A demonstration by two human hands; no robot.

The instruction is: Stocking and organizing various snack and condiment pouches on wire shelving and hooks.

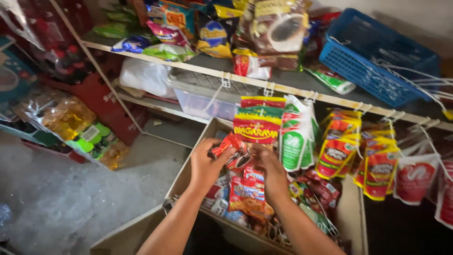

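Both my hands, left hand and right hand, pinch one red snack sachet above the cardboard box, probably still full, strips hanging along the shelf edge.

Small grocery shop: snack packets crowded on a shelf, sachet strips clipped along its edge, bottle crate and blue basket alongside.

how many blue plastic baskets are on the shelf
1. The blue basket sits tilted at the right end of the top shelf, above the hanging sachets. Others may be hidden behind the snack packets further left.
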